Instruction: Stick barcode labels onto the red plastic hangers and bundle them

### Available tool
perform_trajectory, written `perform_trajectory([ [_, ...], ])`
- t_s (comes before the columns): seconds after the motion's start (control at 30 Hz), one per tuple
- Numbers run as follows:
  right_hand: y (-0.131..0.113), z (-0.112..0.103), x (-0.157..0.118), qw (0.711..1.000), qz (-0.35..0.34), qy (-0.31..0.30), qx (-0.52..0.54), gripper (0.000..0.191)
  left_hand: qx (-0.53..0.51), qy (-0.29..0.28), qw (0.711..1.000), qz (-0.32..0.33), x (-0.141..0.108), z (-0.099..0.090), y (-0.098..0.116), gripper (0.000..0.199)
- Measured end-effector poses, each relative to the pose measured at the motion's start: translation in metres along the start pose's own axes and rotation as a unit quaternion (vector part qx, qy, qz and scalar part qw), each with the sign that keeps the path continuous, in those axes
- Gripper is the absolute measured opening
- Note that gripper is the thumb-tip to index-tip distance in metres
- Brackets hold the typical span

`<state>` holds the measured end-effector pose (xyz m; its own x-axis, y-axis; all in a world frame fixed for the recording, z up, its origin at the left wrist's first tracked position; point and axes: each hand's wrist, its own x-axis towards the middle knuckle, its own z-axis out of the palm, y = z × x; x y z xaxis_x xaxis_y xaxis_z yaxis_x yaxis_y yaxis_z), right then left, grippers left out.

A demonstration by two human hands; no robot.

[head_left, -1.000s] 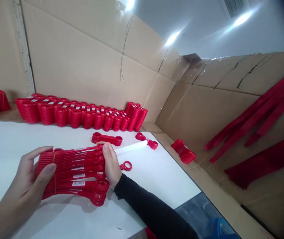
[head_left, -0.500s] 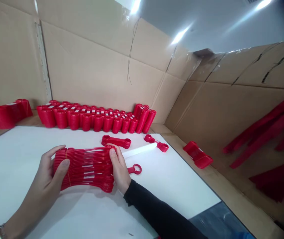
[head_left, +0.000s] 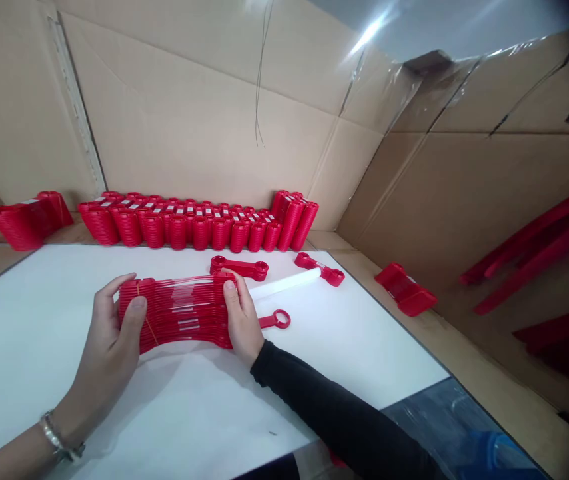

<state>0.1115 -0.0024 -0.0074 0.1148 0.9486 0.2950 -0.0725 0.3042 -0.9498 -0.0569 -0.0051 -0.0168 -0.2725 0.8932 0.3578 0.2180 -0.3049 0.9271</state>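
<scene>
A thick stack of red plastic pieces (head_left: 179, 310) is held just above the white table, with a rubber band round its left end and white labels along its middle. My left hand (head_left: 117, 333) grips the banded left end, thumb on the front. At the right end, my right hand (head_left: 242, 317) has its thumb and fingers closed on the stack. A single red piece with a ring end (head_left: 279, 319) lies right of my right hand, its other end hidden. Behind the hands is a small red stack (head_left: 239, 268).
Banded red stacks (head_left: 179, 230) line the table's back edge, with another stack (head_left: 29, 220) at far left. A white rod (head_left: 287, 283) lies by a red piece (head_left: 332, 275). Another red bundle (head_left: 406, 290) sits on the cardboard ledge at right.
The view has shifted slightly. Both hands still hold the stack, which has tilted so that its lower right end looks shorter and its pieces more even.
</scene>
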Motion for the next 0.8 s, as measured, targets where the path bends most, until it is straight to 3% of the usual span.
perform_trajectory([
  [0.23, -0.009, 0.006, 0.006, 0.997, -0.055, 0.054, -0.013, 0.030, -0.003, -0.013, 1.000, -0.022, 0.002, 0.003, 0.010, 0.050],
  [0.37, -0.013, 0.008, 0.013, 0.996, -0.053, 0.073, -0.013, 0.029, -0.010, -0.003, 0.999, -0.038, 0.009, 0.006, 0.007, 0.049],
  [0.6, -0.016, 0.017, 0.012, 0.999, -0.051, 0.015, -0.011, 0.039, 0.015, 0.073, 0.997, 0.009, 0.026, 0.004, 0.010, 0.041],
  [0.8, -0.019, 0.022, 0.013, 0.995, -0.073, 0.065, -0.010, 0.038, 0.007, 0.059, 0.998, 0.001, 0.016, 0.009, 0.019, 0.046],
])
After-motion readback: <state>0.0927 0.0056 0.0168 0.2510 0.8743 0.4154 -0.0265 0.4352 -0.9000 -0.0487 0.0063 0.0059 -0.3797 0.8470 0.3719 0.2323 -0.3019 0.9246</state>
